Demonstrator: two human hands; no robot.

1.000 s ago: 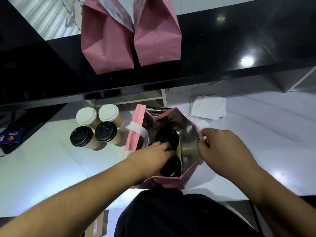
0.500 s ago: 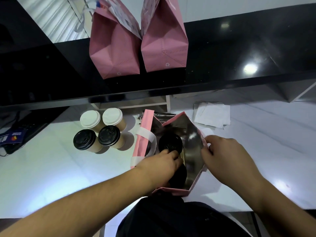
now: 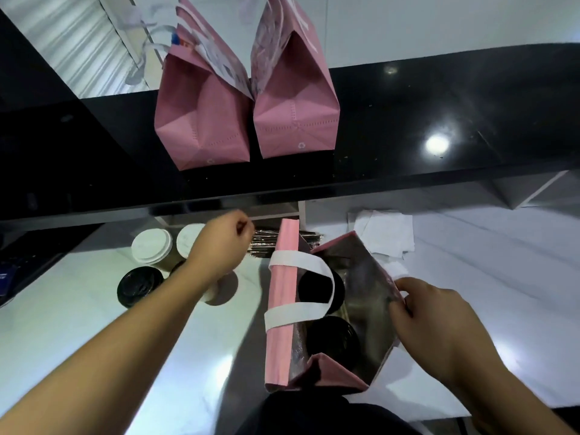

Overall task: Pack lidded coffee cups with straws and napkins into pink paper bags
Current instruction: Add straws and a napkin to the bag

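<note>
Fingers of my right hand [image 3: 439, 324] pinch the bag's [image 3: 282, 309] rim at three o'clock, two black-lidded cups [image 3: 332, 340] inside. My left hand [image 3: 219, 246], loosely curled, hovers at eleven o'clock over straws [image 3: 263, 243]; whether it grips one, I can't tell.

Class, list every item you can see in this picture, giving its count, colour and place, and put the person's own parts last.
Open bag: one, pink with white handles and a silvery lining, on the white counter, right of centre.
Cups in the open bag: two, black lids.
Closed bags: two, pink, side by side on the black upper counter.
Loose cups: four in a cluster left of the open bag; two white lids behind, one black lid showing in front, the fourth mostly hidden by the arm.
Straws: a pile, dark wrappers, behind the open bag.
Napkins: a stack, white, far right of the open bag.
Left hand: fingers curled, over the straws.
Right hand: grips the open bag's right edge.
</note>
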